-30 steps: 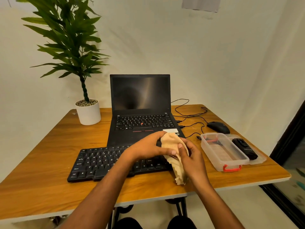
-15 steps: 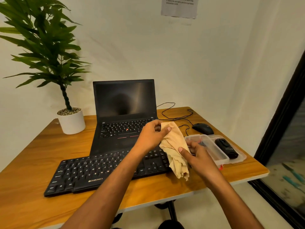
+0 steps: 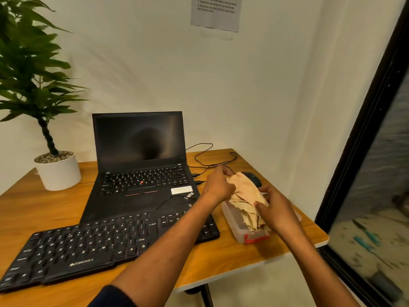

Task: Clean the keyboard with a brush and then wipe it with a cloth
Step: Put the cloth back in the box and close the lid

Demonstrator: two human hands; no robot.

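Observation:
A black external keyboard (image 3: 93,244) lies on the wooden table in front of the laptop. Both hands hold a crumpled beige cloth (image 3: 245,196) above a clear plastic box (image 3: 236,227) with a red clasp, to the right of the keyboard. My left hand (image 3: 218,185) grips the cloth's upper left part. My right hand (image 3: 276,209) grips its lower right part, and the cloth's lower end hangs into the box. No brush is visible; my hands and the cloth hide most of the box.
An open black laptop (image 3: 141,165) stands behind the keyboard. A potted plant (image 3: 56,169) sits at the back left. A black mouse (image 3: 252,179) and cables (image 3: 210,156) lie behind the cloth. The table's edge (image 3: 318,242) and a dark door frame (image 3: 363,134) are at the right.
Both hands carried the cloth rightward, from over the keyboard's right end to above the plastic box. The camera turned to the right.

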